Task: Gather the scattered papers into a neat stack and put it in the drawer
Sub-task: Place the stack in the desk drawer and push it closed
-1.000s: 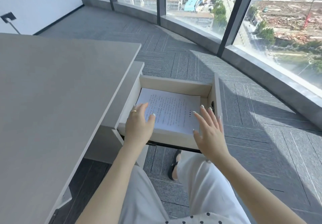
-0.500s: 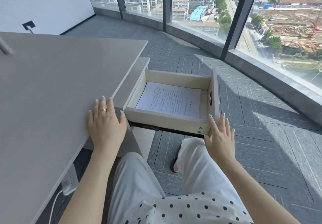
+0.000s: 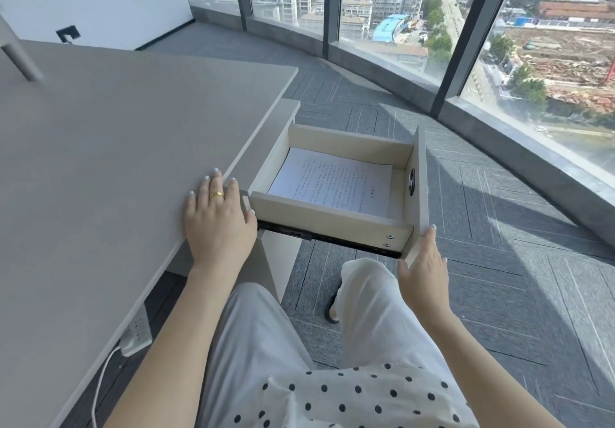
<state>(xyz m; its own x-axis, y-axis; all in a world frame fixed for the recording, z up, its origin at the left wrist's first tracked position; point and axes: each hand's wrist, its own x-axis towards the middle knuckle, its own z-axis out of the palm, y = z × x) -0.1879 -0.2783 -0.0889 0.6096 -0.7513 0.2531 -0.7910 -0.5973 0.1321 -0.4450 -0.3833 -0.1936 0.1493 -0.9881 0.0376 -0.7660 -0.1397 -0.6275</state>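
Observation:
A neat stack of printed papers (image 3: 332, 179) lies flat inside the pulled-out drawer (image 3: 326, 216) at the desk's right side. My left hand (image 3: 218, 214) rests palm down on the grey desk (image 3: 100, 161) at its near right edge, fingers spread, holding nothing. My right hand (image 3: 424, 271) presses flat against the outer face of the drawer's front panel (image 3: 422, 174) at its near lower corner, fingers straight.
A curved wall of floor-to-ceiling windows (image 3: 399, 11) runs along the right and far side, with grey carpet tiles (image 3: 499, 261) below. A white power strip (image 3: 136, 334) with a cable hangs under the desk edge. A metal pole (image 3: 16, 51) stands at the desk's far left.
Both hands left the papers in the drawer. The left one moved onto the desk top. The right one dropped beside the drawer, then came up against the front panel.

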